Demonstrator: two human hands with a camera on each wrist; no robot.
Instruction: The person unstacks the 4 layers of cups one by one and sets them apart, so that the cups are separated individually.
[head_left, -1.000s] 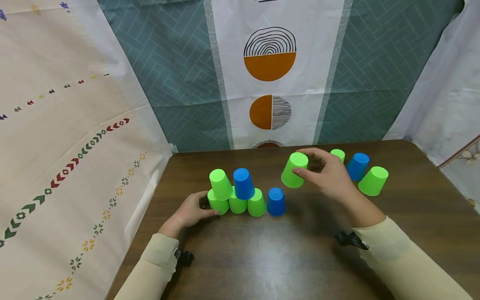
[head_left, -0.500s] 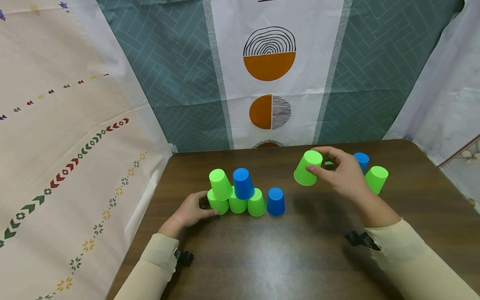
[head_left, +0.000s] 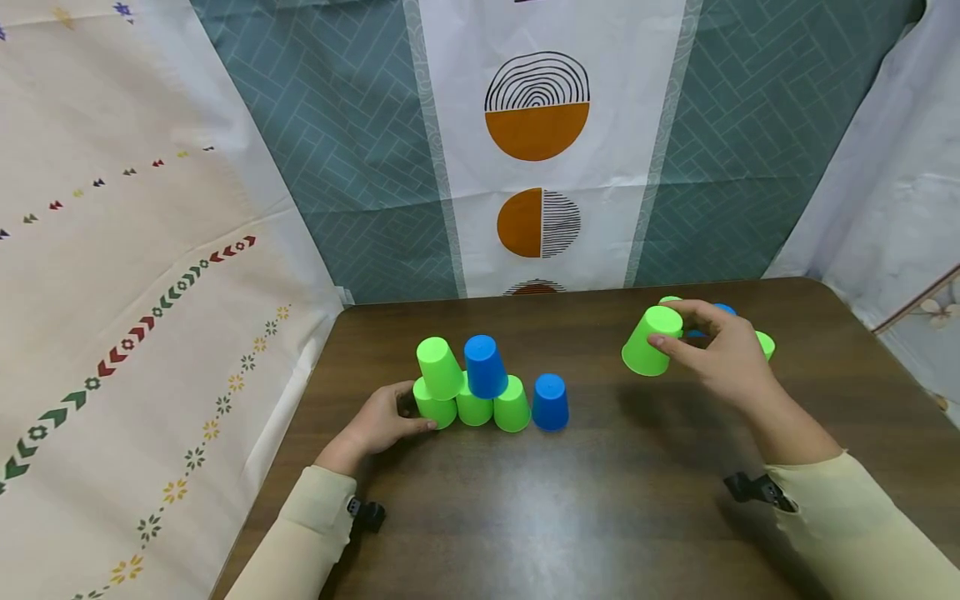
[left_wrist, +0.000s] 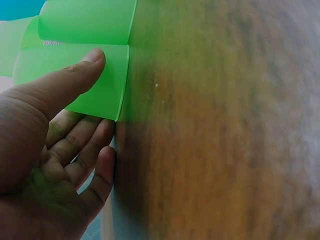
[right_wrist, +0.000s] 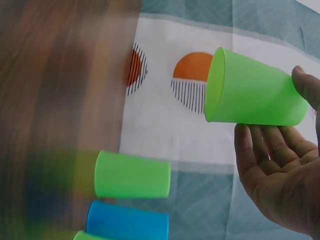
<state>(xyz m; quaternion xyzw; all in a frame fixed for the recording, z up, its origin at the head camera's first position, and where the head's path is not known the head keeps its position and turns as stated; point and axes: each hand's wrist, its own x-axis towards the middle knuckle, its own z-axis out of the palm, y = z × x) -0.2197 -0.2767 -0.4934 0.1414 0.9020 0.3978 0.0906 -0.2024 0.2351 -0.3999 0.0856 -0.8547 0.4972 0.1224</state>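
Observation:
My right hand point(head_left: 720, 354) pinches an upside-down green cup point(head_left: 651, 343) between thumb and fingers, holding it in the air above the table; the right wrist view shows its open rim facing the tabletop. At the left, my left hand point(head_left: 375, 425) has its thumb and fingers around the lower-left green cup point(head_left: 435, 410). Beside that cup stand a second green cup point(head_left: 474, 408), a third green cup point(head_left: 512, 408) and, at the row's right end, a blue cup point(head_left: 551, 406). On top of the row sit a green cup point(head_left: 439, 367) and a blue cup point(head_left: 486, 367).
Behind my right hand stand more upside-down cups, partly hidden: a green cup point(right_wrist: 132, 175), a blue cup point(right_wrist: 127, 221) and another green cup point(head_left: 766, 344). They stand on the brown wooden table point(head_left: 600, 517). A patterned cloth point(head_left: 540, 167) hangs beyond its back edge.
My right hand has moved to the right with the green cup, away from the stacked cups and in front of the cups at the right. My left hand has stayed in place.

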